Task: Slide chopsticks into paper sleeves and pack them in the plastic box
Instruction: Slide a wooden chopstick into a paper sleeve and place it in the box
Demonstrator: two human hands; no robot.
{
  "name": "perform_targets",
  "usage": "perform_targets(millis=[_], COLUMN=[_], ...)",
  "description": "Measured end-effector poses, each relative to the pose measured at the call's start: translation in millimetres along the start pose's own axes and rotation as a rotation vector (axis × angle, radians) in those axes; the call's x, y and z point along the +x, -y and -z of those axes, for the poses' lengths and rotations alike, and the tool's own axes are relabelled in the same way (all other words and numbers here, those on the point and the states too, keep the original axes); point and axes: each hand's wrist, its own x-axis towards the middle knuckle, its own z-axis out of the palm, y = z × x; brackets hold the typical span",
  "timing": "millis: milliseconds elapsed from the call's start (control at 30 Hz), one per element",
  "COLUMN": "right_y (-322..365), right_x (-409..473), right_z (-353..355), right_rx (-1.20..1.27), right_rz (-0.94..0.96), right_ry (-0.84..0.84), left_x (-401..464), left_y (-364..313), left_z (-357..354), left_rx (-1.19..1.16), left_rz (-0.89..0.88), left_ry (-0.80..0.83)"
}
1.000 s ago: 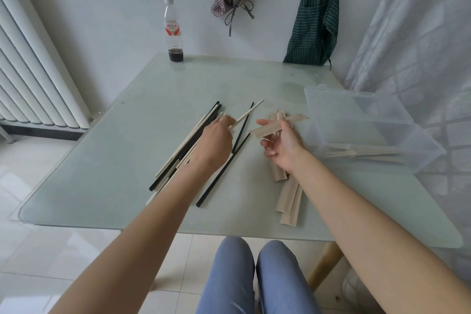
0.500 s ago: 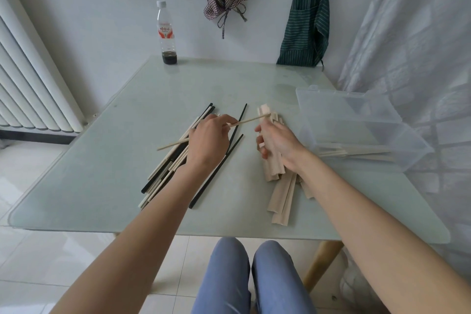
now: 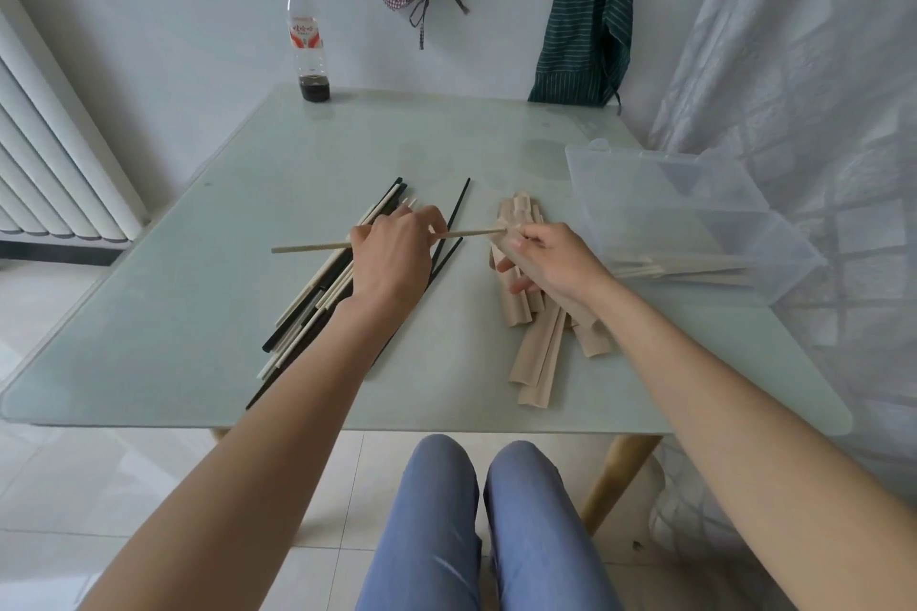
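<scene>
— Chopsticks: where are they?

— One pale wooden chopstick (image 3: 387, 241) lies level at mid-frame, pinched by the left hand (image 3: 392, 258), its right tip at the mouth of a paper sleeve (image 3: 502, 241) gripped by the right hand (image 3: 556, 263). The loose chopsticks (image 3: 322, 293), pale and black, lie under the left forearm.

— And the rest?

— More empty sleeves (image 3: 538, 357) lie on the glass table (image 3: 198, 313) below the right hand. The plastic box (image 3: 694, 233) sits at the right edge, open, with sleeved pairs inside.
</scene>
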Motion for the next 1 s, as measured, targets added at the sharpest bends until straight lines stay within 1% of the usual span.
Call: perform_targets(millis=[133,300,467,567,633,700,833,900,1000], right_y=[-1,4,7,9,11,11,8,12,22], right_x=[0,-5,-6,-5,-5,-5,-4,-5,-5], right_z=[4,12,13,10,7,8,13,8,-1], right_rx=[-0.07,-0.241,-0.267,-0.254,-0.232,-0.245,-0.309,-0.283,-0.223], right_rz=[0.028,0.11,0.149,0.158,0.168,0.175,0.178,0.179,0.195], right_ry=[0.054,0.215,0.284,0.314,0.313,0.28,0.226,0.226,0.235], left_x=[1,7,9,6,3,2,6,7,5], left_y=[0,10,11,8,5,4,10,4,-8], left_z=[0,5,10,7,6,7,12,12,8], left_rx=[0.062,0.076,0.063,-0.001,-0.069,-0.1,0.015,0.0,-0.032], left_rz=[-0.031,-0.098,-0.169,-0.223,-0.221,-0.164,0.018,0.004,-0.09], left_ry=[0.019,0.077,0.087,0.121,0.141,0.138,0.056,0.055,0.041])
